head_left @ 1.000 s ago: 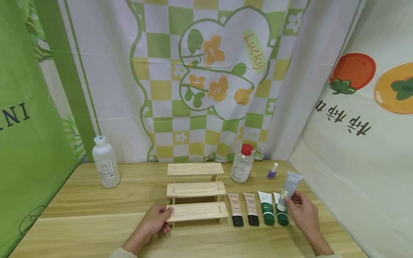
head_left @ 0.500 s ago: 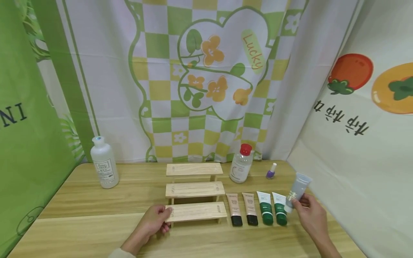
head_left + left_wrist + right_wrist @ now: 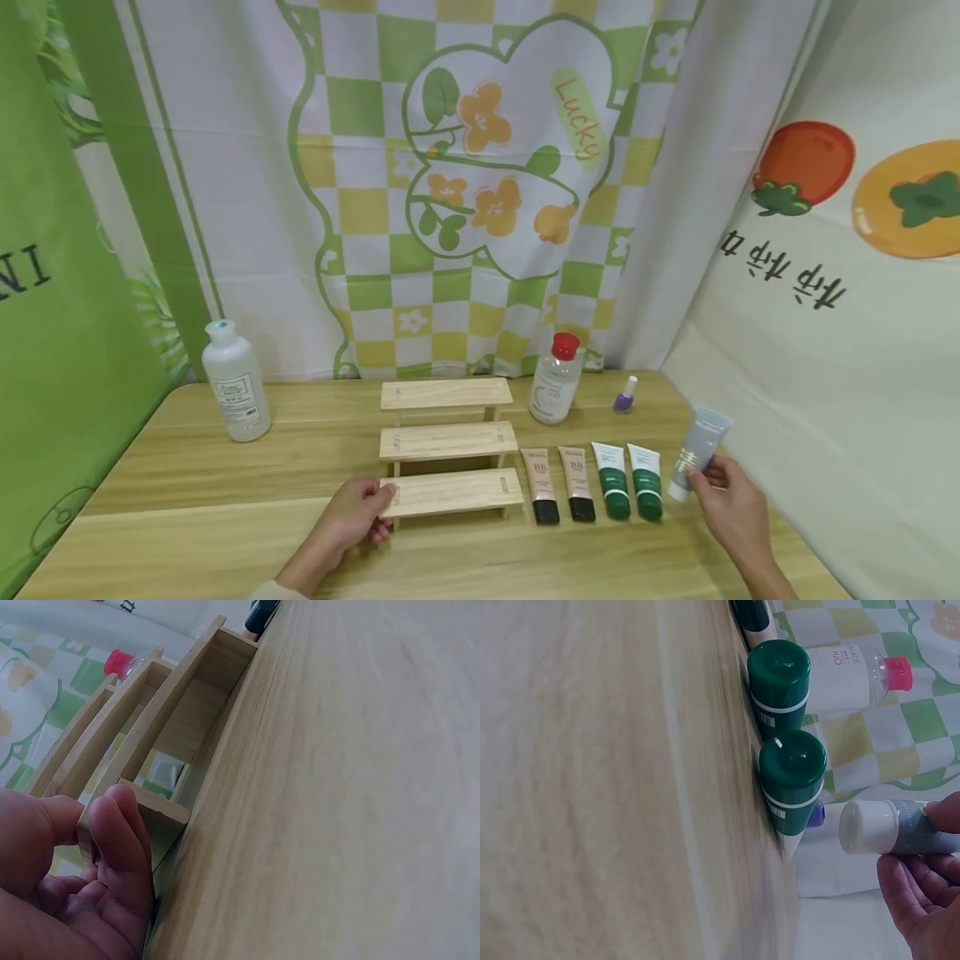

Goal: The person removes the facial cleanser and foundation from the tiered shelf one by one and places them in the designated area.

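Now right hand [image 3: 731, 508] pinches the grey tube [image 3: 699, 450]; left hand [image 3: 352, 521] grips the wooden rack [image 3: 450, 492].

Two green tubes [image 3: 630, 492] lie beside two beige ones [image 3: 558, 497] (caps toward the table's [image 3: 187, 500] near edge).

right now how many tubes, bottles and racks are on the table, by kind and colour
beige tubes with black caps: 2
white tubes with green caps: 2
grey tube with white cap, held in the right hand: 1
clear bottle with red cap: 1
white bottle: 1
purple nail polish bottle: 1
wooden stepped rack, gripped by the left hand: 1
total: 9
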`<state>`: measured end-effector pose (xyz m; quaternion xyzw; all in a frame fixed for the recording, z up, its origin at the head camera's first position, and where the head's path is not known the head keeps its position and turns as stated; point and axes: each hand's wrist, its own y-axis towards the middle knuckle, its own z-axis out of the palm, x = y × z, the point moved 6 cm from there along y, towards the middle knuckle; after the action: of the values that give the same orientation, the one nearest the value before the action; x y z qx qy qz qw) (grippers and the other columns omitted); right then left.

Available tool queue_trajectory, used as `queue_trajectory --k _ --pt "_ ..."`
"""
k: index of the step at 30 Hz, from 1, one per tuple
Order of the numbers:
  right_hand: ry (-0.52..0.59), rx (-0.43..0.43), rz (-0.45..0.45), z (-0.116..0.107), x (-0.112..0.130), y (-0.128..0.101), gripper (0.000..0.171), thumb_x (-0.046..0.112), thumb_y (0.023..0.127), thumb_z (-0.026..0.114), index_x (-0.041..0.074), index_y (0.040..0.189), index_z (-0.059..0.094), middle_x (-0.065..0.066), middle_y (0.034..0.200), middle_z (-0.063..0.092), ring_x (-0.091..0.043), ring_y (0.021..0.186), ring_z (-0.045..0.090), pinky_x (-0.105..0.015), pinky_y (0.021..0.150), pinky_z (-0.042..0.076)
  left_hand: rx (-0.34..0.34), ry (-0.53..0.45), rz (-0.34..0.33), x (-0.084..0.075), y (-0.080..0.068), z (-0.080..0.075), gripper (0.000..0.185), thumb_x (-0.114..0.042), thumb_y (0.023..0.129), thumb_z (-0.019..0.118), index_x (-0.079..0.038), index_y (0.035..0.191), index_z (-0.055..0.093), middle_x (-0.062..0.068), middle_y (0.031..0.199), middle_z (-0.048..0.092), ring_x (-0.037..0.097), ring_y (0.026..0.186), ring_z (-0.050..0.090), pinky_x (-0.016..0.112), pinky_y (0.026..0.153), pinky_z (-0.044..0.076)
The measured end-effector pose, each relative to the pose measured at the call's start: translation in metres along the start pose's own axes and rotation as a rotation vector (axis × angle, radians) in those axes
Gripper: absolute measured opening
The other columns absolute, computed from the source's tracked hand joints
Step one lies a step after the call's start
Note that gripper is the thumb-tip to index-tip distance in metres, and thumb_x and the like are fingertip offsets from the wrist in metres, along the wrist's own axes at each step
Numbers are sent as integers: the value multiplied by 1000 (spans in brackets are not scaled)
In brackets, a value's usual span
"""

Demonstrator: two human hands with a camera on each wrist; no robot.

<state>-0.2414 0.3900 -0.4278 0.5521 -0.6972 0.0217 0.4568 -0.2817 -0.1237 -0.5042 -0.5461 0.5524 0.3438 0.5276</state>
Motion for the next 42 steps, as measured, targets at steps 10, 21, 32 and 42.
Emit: queue_trajectory --k 10,21,32,42 --pt "-60 57 22 -1 -10 0 31 13 89 69 -10 107 61 -26 93 68 11 69 46 -9 59 40 -1 0 9 -2 -1 0 32 -27 101 54 2 90 57 10 74 60 15 57 59 25 52 54" --pt "-123 220 101 8 -21 3 36 20 93 63 -12 110 61 -24 94 68 -21 77 63 -26 63 47 7 -2 11 -2 -1 1 33 -29 101 54 1 86 56 9 73 60 14 57 59 24 52 53" --pt "-153 345 147 16 -35 10 45 24 95 60 -16 115 58 -22 94 69 -21 80 62 -28 65 46 -11 -5 11 -2 0 0 30 -26 100 55 0 83 56 8 70 60 13 53 58 22 49 51" --pt "-173 436 165 23 -40 20 51 27 97 57 -20 117 55 -25 96 68 -24 80 62 -33 66 47 1 -7 12 -4 0 1 31 -27 100 55 -1 83 56 8 70 60 13 54 58 23 50 51"
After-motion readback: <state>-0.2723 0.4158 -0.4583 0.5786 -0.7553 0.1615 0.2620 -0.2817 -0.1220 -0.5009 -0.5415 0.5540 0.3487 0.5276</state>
